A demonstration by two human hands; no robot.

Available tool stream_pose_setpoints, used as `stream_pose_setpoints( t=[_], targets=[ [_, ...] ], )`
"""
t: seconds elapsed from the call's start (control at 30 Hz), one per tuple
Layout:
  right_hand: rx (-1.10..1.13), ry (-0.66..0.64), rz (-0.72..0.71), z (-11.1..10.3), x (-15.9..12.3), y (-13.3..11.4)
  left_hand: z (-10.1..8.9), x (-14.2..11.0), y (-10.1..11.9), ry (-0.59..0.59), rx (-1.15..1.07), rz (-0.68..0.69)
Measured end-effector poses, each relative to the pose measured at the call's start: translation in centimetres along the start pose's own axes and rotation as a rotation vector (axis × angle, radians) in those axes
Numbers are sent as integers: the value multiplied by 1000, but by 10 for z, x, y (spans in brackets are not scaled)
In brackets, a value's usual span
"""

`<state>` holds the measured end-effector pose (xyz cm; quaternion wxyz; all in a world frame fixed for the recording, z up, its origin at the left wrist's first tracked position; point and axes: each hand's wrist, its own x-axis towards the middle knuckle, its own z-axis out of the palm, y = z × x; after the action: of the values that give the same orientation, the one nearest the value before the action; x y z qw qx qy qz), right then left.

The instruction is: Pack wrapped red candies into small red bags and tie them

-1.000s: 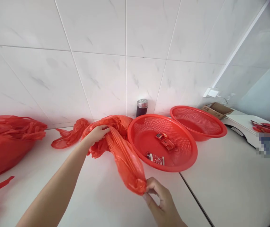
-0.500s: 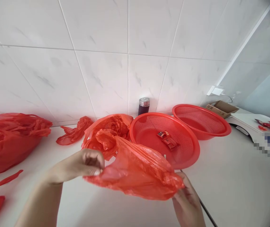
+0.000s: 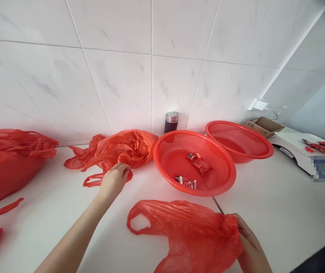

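one bag (image 3: 192, 227) in the right hand (image 3: 250, 240), in front of two baskets: the near basket (image 3: 174, 159) and the far basket (image 3: 238, 149).
the bag is red, thin, see-through and creased, spread over the white table (image 3: 102, 242), one handle loop open at its left, its other end bunched where the right hand clamps it; the left hand (image 3: 114, 180) has its fingers together at the front of a red pile (image 3: 135, 146), any grip unclear; at least three packets (image 3: 201, 167) lie in the near basket, one flask (image 3: 171, 123) behind.
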<state>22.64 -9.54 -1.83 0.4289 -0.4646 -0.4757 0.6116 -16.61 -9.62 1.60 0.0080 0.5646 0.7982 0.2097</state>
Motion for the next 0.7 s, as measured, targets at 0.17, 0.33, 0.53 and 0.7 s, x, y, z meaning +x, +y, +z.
stream_pose_setpoints(
  t=[0.17,0.33,0.53,0.7],
  targets=[
    [-377,215,-99,-20,11,27,-6,14,9,230,35,44],
    [-402,344,-264,-10,-15,-5,15,0,-5,48,220,5],
    [-691,-254,-298,65,-19,-24,-29,10,-15,78,103,-94],
    [-1082,-407,-267,99,-7,10,-50,48,-1,522,17,-48]
  ],
)
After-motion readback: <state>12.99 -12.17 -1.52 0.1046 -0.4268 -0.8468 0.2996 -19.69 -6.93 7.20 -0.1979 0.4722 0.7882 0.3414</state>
